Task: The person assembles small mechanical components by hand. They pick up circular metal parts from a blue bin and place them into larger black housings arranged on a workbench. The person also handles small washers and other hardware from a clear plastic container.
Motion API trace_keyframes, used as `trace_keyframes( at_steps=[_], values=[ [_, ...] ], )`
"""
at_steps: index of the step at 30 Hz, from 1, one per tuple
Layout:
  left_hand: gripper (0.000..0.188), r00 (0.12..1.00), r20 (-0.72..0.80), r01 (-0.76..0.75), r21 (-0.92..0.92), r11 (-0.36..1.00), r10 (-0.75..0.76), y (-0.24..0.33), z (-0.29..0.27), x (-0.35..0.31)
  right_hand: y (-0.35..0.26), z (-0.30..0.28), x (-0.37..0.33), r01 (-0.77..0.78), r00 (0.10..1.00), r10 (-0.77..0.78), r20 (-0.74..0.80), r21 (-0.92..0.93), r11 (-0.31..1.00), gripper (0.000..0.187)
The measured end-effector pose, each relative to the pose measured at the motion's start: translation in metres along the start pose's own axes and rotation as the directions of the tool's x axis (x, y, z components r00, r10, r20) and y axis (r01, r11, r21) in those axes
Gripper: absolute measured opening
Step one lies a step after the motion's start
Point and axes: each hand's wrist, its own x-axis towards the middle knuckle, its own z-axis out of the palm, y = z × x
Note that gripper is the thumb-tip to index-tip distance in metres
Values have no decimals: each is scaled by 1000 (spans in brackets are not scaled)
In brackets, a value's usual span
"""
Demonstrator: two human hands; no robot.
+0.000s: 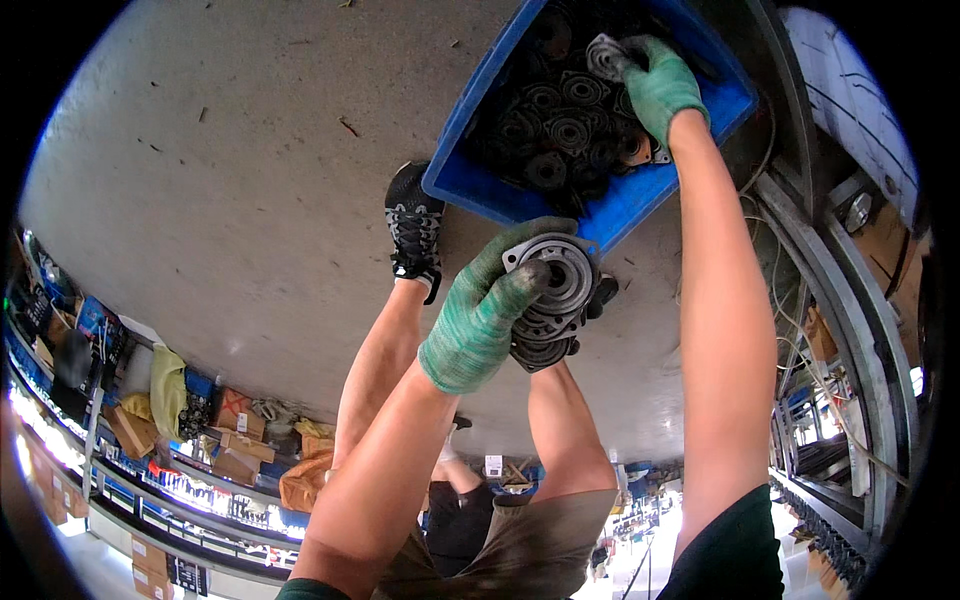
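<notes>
My left hand (490,300), in a green knit glove, is closed around a stack of round metal flanges (562,275) with raised rings and a bored centre. The thumb presses on the top piece. Up and to the right, my right hand (660,85), gloved alike, grips a single grey metal flange (606,58) above a blue plastic bin (465,190). Inside the bin lie many similar dark flanges (568,132), heaped loosely. The right fingertips are partly hidden behind the glove and the piece.
The bin stands on a grey concrete floor (250,200), close to my shoe (412,225). Along the right runs a metal frame (830,260) with hanging cables. Cardboard boxes (240,450) and racks line the far left. Another person (460,510) shows near the lower middle.
</notes>
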Motion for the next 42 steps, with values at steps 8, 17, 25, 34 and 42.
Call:
trace_keyframes(
  at_steps=[8, 17, 25, 34, 42],
  values=[
    [57, 997, 55, 56, 0, 998, -56, -1, 0, 3, -27, 50, -21, 187, 973, -84, 217, -513, 838, 41],
    [57, 999, 32, 38, -74, 997, -36, -4, -4, 7, 5, 36, -44, -110, 953, 61, 296, 153, 982, 53],
    [60, 998, 56, 7, -4, 1000, -6, 2, -1, 9, -27, 89, -75, -107, 938, 243, 247, -462, 880, 63],
    [63, 999, 40, 3, 23, 1000, -3, -5, -7, 8, -33, 75, -53, 81, 879, 232, 417, -608, 790, 71],
    [67, 1000, 6, 4, -42, 999, -3, 0, -2, 7, -23, 94, -72, 67, 903, 122, 412, -415, 907, 64]
  ],
)
